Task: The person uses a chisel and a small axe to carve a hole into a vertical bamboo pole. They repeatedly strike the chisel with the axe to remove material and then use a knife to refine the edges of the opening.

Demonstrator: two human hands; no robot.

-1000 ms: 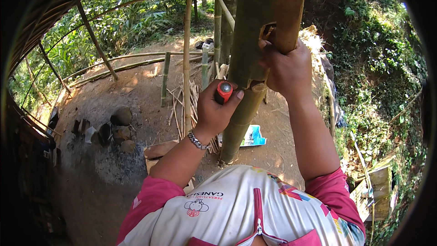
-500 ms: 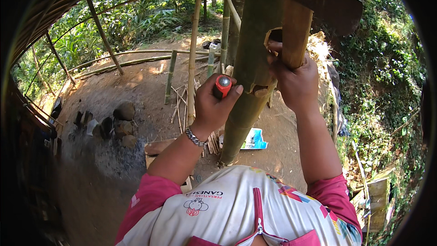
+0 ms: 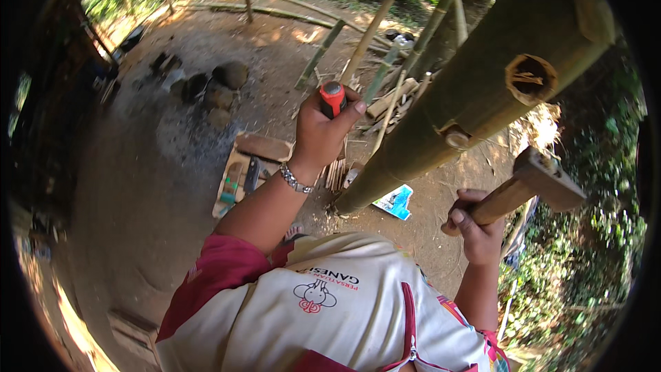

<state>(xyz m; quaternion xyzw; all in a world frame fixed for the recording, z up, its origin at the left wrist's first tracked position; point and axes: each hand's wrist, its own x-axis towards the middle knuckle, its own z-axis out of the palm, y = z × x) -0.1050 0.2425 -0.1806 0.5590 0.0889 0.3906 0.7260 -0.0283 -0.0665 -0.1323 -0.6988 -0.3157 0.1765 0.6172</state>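
Observation:
A thick green bamboo pole [image 3: 475, 89] slants up from the ground in front of me, with a round hole cut in its side near the top. My left hand [image 3: 320, 131] is closed around a tool with a red handle [image 3: 333, 96], held left of the pole. My right hand [image 3: 475, 227] grips the wooden handle of a wooden mallet [image 3: 540, 179], low and to the right of the pole, apart from it.
A flat wooden board with small tools [image 3: 241, 172] lies on the dirt ground. Split bamboo strips [image 3: 385, 103] lie at the pole's base beside a blue-and-white packet [image 3: 396, 201]. Dark stones [image 3: 213, 86] sit further off. Thin bamboo posts stand behind; green bushes fill the right.
My right hand has swung the mallet down and away from the pole to the lower right. The hole in the pole is now uncovered. The view has tilted downward.

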